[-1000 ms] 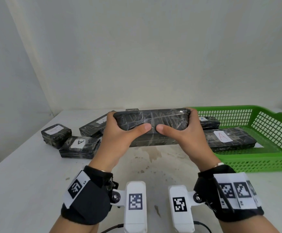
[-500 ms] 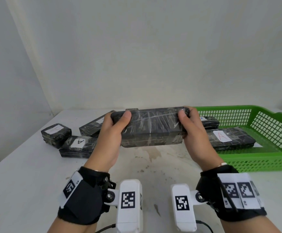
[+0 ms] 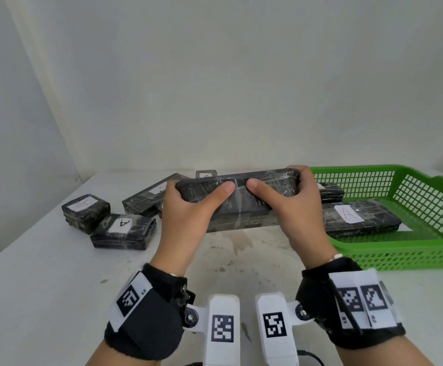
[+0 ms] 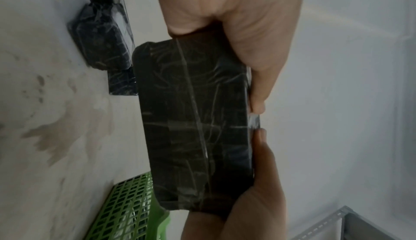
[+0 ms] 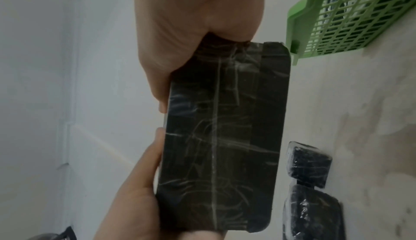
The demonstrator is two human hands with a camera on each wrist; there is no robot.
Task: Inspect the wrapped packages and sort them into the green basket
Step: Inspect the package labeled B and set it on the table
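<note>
A: What are the hands doing?

B: The left hand and the right hand each grip one end of a long black wrapped package, held level above the table. Fingers curl over its far edge and the two thumbs lie along the near face, tips close together but apart

A: And from the wrists?

B: From the left wrist, the left hand clamps the package at one end, with the other hand at the far end. From the right wrist it is mirrored: the right hand on the near end of the package. Clear film with creases covers its broad face

A: Where is the green basket?

B: The green basket stands on the table to the right, just beside the right hand. A long package with an A label lies in it, and another dark package behind that

A: Anything left outside?

B: To the left lie two small labelled packages close together, and a longer one behind them
</note>
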